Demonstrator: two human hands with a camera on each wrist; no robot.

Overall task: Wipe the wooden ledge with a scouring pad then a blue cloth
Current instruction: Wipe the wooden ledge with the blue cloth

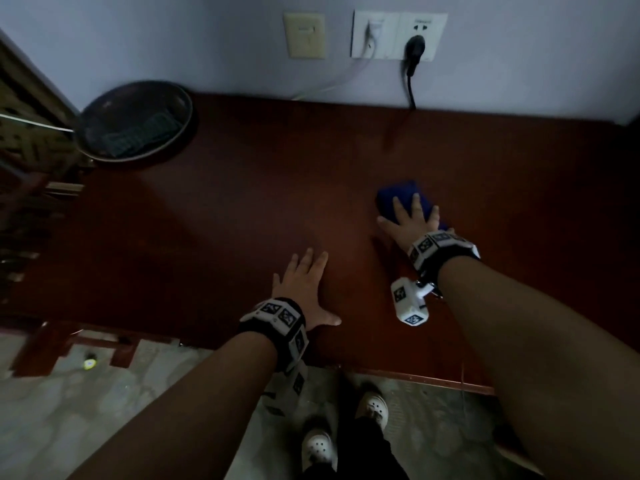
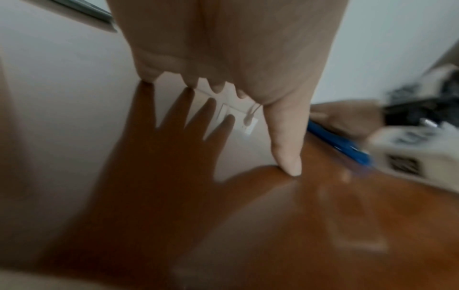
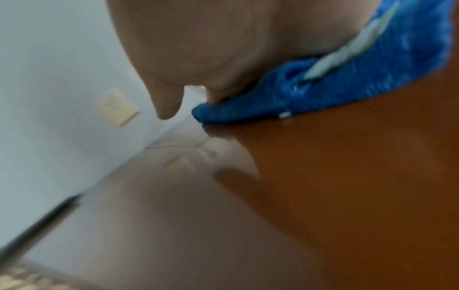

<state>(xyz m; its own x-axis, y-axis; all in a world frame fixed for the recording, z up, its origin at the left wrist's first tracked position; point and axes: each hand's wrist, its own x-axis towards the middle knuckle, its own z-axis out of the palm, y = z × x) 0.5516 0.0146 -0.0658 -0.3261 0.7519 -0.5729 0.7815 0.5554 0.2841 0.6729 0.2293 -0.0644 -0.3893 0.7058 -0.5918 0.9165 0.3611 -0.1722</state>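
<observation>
The dark red-brown wooden ledge [image 1: 242, 188] runs along the wall. My right hand [image 1: 410, 220] lies flat on a folded blue cloth [image 1: 394, 199] at the ledge's right middle, fingers spread and straight, pressing it down. In the right wrist view the blue cloth [image 3: 335, 92] is squashed under the palm against the wood. My left hand [image 1: 304, 285] rests flat on the bare ledge near its front edge, fingers spread, holding nothing. A dark green scouring pad [image 1: 138, 136] lies in a round dark basin [image 1: 104, 109] at the back left.
A black plug and cable [image 1: 412, 64] drop from a white wall socket [image 1: 398, 34] onto the ledge's back edge. A cream switch plate [image 1: 304, 35] is beside it. Tiled floor and my white shoes [image 1: 346, 424] are below the front edge.
</observation>
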